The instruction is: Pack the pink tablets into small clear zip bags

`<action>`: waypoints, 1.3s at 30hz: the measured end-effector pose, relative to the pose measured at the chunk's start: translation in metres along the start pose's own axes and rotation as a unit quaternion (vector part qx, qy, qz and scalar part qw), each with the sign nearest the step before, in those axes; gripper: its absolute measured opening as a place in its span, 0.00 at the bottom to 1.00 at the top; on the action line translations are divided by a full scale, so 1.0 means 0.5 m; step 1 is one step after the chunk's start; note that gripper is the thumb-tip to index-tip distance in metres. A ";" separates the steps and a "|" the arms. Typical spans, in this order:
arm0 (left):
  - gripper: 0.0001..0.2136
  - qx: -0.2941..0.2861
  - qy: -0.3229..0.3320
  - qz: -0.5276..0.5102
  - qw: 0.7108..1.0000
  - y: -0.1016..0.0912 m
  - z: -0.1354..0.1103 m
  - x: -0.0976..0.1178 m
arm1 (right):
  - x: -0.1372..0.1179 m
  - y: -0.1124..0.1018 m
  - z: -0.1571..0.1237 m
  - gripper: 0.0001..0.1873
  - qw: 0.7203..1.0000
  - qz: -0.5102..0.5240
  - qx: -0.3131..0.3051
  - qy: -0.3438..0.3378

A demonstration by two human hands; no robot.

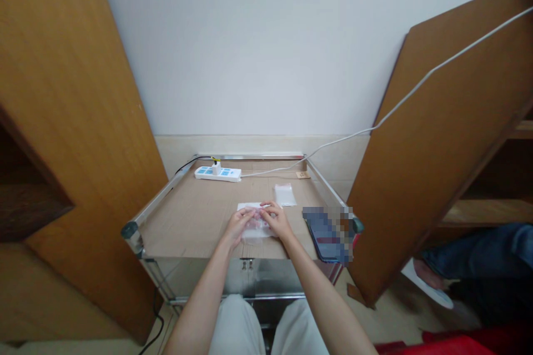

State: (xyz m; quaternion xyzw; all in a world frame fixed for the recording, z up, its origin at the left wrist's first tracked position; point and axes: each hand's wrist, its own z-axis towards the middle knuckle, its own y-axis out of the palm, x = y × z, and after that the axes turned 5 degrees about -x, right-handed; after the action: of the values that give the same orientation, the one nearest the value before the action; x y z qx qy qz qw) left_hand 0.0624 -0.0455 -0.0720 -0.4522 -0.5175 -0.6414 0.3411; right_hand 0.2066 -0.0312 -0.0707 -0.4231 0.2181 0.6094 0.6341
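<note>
My left hand (240, 224) and my right hand (275, 218) meet over the front middle of a cardboard-covered tabletop. Between them is a thin, pinkish, see-through plastic piece (257, 217), pinched by the fingertips of both hands. Its exact kind is too small to make out, and the fingers partly cover it. Under the hands lies a white sheet with clear plastic (252, 239) around it. Just beyond my right hand rests a small clear packet with white contents (285, 195).
A white power strip (217, 173) with a plug sits at the back left, its white cable (345, 137) rising to the right. A dark phone-like slab (327, 236), partly pixelated, lies at the right edge. Wooden panels stand on both sides. Another person's leg (478, 252) shows at right.
</note>
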 end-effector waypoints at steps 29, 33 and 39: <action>0.16 0.110 0.017 -0.032 0.993 0.000 0.005 -0.003 | 0.000 0.002 0.002 0.11 0.999 0.001 0.045 0.001; 0.15 0.119 0.016 -0.052 0.991 0.002 0.004 0.001 | -0.001 0.001 0.002 0.11 0.999 0.001 0.041 0.006; 0.14 0.104 0.012 -0.048 0.993 -0.004 0.002 0.000 | -0.001 0.000 0.003 0.12 0.999 -0.002 0.046 0.015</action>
State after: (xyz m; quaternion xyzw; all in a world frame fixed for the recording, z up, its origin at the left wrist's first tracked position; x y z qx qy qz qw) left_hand 0.0610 -0.0439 -0.0726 -0.3811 -0.5981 -0.6052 0.3617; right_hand 0.2060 -0.0305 -0.0696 -0.4029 0.2549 0.5910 0.6507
